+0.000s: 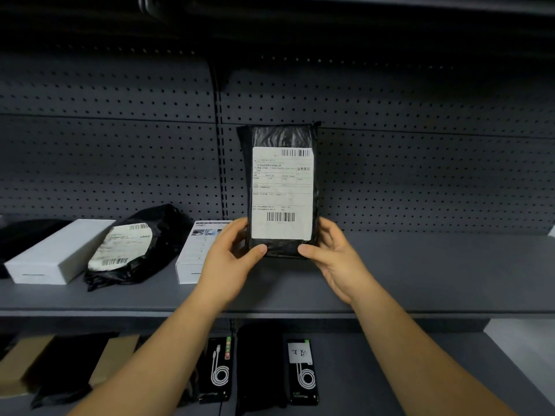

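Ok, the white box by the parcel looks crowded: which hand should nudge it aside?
Left, probably: the left hand holds the parcel beside the white box; the right hand is beyond the parcel.

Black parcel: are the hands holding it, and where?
Yes: left hand and right hand grip the upright black parcel by its lower side edges.

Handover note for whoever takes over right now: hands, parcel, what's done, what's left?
Left hand: grips the lower left edge of the black wrapped parcel.
Right hand: grips its lower right edge.
Parcel: upright, shipping label facing the camera, over the middle shelf; cannot tell if its bottom touches.
Done: a white box, a bagged parcel and a second white box lie on the shelf to the left.
Left: probably set this parcel down beside them and let go.
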Demonstrator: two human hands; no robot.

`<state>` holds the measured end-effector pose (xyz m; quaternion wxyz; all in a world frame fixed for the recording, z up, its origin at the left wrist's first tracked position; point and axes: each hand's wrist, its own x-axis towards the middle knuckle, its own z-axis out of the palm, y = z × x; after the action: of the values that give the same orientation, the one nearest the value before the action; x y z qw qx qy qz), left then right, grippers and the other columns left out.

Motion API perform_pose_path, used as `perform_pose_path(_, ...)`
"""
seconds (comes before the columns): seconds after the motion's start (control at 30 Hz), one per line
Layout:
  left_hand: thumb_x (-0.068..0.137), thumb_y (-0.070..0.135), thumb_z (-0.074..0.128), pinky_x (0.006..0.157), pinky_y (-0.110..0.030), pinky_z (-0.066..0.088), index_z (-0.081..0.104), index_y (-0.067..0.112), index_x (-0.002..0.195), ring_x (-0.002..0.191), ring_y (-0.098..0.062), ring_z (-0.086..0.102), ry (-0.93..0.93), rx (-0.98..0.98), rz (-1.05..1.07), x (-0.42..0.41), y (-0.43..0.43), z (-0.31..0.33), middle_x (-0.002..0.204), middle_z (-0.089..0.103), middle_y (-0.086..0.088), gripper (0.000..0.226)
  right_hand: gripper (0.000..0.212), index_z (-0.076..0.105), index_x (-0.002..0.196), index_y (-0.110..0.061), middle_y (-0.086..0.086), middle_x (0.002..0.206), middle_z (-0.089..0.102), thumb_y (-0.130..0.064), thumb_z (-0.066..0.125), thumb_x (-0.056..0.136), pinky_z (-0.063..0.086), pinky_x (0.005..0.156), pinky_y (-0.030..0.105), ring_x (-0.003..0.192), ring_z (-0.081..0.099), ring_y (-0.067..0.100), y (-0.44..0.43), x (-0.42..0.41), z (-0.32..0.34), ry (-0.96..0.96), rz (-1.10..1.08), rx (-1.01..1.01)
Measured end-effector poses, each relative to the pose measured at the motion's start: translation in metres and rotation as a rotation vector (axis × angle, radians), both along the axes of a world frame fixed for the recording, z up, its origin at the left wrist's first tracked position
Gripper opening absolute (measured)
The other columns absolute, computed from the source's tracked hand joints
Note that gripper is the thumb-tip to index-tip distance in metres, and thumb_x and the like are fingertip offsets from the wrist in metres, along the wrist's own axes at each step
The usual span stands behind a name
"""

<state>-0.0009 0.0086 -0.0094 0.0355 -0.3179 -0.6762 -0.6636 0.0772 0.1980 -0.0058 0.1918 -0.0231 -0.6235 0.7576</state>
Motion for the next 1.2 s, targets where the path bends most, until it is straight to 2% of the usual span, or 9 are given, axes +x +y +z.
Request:
perform_pose_path(0.1, 0.083, 0.010, 0.071, 0.109, -0.042, 0.041, 0.057, 0.033, 0.122, 0.121, -0.006, 0.054, 0.017, 0.006, -0.008, -0.004, -0.004, 0.000, 0.128, 0.059, 0.003, 0.047, 0.060, 0.050, 0.127, -0.023, -0.001, 0.135, 0.059, 0.014, 0.064, 0.083, 0.047, 0.101, 0.027, 0.122, 0.057, 0.009, -0.005, -0.002, 0.001, 0.006, -0.009, 0.005)
perform_pose_path(0.4, 0.078, 0.030, 0.071, 0.107, -0.040, 0.042, 0.057, 0.042, 0.121, 0.123, -0.011, 0.054, 0.020, -0.013, -0.053, -0.017, 0.009, -0.005, 0.129, 0.058, 0.012, 0.047, 0.064, 0.046, 0.135, -0.024, -0.005, 0.136, 0.059, 0.010, 0.065, 0.084, 0.041, 0.111, 0.033, 0.127, 0.054, 0.010, 0.002, 0.000, 0.001, -0.034, -0.069, 0.020)
perform_pose_path(0.57, 0.075, 0.043, 0.076, 0.103, -0.039, 0.047, 0.058, 0.037, 0.124, 0.117, -0.009, 0.058, -0.116, -0.095, -0.051, -0.024, 0.031, -0.020, 0.126, 0.062, 0.010, 0.053, 0.059, 0.053, 0.139, -0.027, -0.006, 0.134, 0.061, -0.014, 0.074, 0.086, 0.042, 0.110, 0.034, 0.123, 0.058, 0.010, 0.018, 0.007, -0.003, -0.169, -0.171, 0.128)
perform_pose_path(0.7, 0.079, 0.040, 0.077, 0.101, -0.034, 0.047, 0.060, 0.045, 0.109, 0.108, -0.003, 0.060, -0.174, -0.193, 0.004, -0.024, 0.050, -0.030, 0.114, 0.066, 0.016, 0.035, 0.028, 0.065, 0.114, -0.045, -0.010, 0.128, 0.058, -0.032, 0.069, 0.090, 0.047, 0.098, 0.026, 0.110, 0.060, 0.003, 0.029, 0.015, -0.010, -0.294, -0.243, 0.296)
perform_pose_path(0.83, 0.081, 0.035, 0.075, 0.100, -0.032, 0.048, 0.063, 0.031, 0.119, 0.103, 0.000, 0.061, -0.205, -0.259, 0.004, -0.026, 0.066, -0.033, 0.114, 0.066, 0.014, 0.040, 0.018, 0.066, 0.100, -0.047, -0.018, 0.107, 0.069, -0.030, 0.062, 0.095, 0.050, 0.090, 0.021, 0.100, 0.065, 0.000, 0.038, 0.014, -0.017, -0.337, -0.263, 0.330)
perform_pose_path(0.93, 0.082, 0.030, 0.075, 0.095, -0.029, 0.049, 0.061, 0.028, 0.123, 0.103, -0.006, 0.062, -0.187, -0.334, -0.020, -0.031, 0.069, -0.027, 0.117, 0.065, 0.009, 0.043, 0.024, 0.066, 0.118, -0.034, -0.011, 0.113, 0.069, -0.031, 0.062, 0.094, 0.050, 0.088, 0.023, 0.103, 0.064, 0.007, 0.044, 0.008, -0.023, -0.394, -0.360, 0.351)
perform_pose_path(1.03, 0.082, 0.027, 0.075, 0.090, -0.023, 0.045, 0.062, 0.024, 0.120, 0.103, -0.009, 0.060, -0.057, -0.418, 0.077, -0.040, 0.054, -0.017, 0.113, 0.061, 0.006, 0.040, 0.043, 0.054, 0.135, -0.022, -0.007, 0.114, 0.059, -0.022, 0.062, 0.094, 0.041, 0.081, 0.016, 0.099, 0.056, 0.007, 0.046, 0.002, -0.022, -0.416, -0.486, 0.572)
perform_pose_path(1.1, 0.082, 0.028, 0.075, 0.090, -0.022, 0.042, 0.063, 0.021, 0.119, 0.104, -0.008, 0.056, 0.059, -0.475, 0.173, -0.049, 0.032, -0.011, 0.112, 0.058, 0.008, 0.039, 0.047, 0.051, 0.138, -0.021, -0.004, 0.120, 0.054, -0.021, 0.063, 0.092, 0.041, 0.087, 0.021, 0.102, 0.052, 0.008, 0.039, -0.005, -0.017, -0.317, -0.556, 0.736)
perform_pose_path(1.2, 0.081, 0.027, 0.075, 0.093, -0.024, 0.042, 0.064, 0.018, 0.118, 0.107, -0.009, 0.053, 0.153, -0.535, 0.280, -0.060, -0.014, -0.006, 0.115, 0.058, 0.009, 0.039, 0.044, 0.053, 0.134, -0.021, -0.005, 0.133, 0.049, -0.028, 0.062, 0.092, 0.042, 0.100, 0.030, 0.120, 0.048, 0.014, 0.014, -0.023, -0.006, -0.193, -0.553, 0.880)
